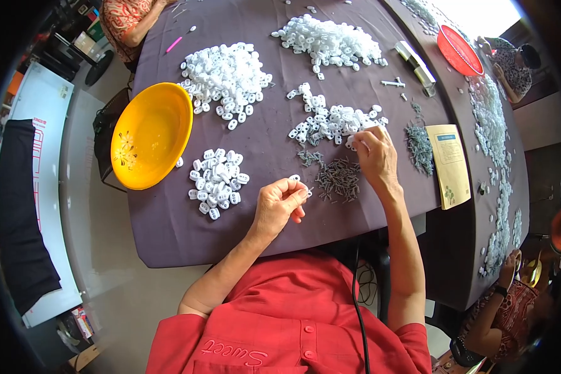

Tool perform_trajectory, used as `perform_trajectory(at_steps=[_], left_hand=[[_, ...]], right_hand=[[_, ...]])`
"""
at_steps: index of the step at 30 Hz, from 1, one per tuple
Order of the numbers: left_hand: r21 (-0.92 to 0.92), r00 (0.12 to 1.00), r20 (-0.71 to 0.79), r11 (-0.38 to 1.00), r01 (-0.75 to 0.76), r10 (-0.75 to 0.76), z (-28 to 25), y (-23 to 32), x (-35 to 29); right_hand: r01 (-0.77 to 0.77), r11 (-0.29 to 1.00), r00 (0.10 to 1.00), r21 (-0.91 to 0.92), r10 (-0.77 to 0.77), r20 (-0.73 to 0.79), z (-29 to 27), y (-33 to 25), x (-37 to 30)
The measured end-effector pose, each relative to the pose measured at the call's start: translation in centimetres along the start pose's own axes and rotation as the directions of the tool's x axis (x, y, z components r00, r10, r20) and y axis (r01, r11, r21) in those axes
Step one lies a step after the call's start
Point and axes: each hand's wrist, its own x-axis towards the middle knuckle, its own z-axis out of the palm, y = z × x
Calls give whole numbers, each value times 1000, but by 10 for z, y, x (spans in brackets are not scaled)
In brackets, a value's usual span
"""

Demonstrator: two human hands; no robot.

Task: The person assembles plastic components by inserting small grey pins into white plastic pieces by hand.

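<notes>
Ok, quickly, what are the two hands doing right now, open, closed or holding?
Left hand: closed, pinching a small white piece.
Right hand: fingers bent at the loose white pieces; whether it grips one cannot be told.

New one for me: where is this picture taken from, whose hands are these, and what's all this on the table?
There's no machine: a person in a red button-up shirt works bare-handed, filmed by a fisheye camera on their head, which bends straight edges. The left hand pinches a small white plastic piece. The right hand is at a loose pile of white pieces; what it grips is hidden. The dark cloth-covered table also bears a heap of small dark-grey pins.
</notes>
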Motion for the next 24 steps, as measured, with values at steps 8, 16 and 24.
perform_trajectory(at_steps=[8, 16, 24], left_hand=[[6, 999, 12, 999, 45, -45, 2, 8, 5], [31, 999, 26, 999, 43, -44, 9, 8, 7], [27, 999, 12, 999, 35, -36, 8, 10, 7]], right_hand=[[-46, 986, 998, 161, 37, 56, -5, -1, -3], [29, 997, 997, -69, -25, 70, -6, -17, 2], [-83, 979, 996, 188, 74, 55, -7, -16, 2]])
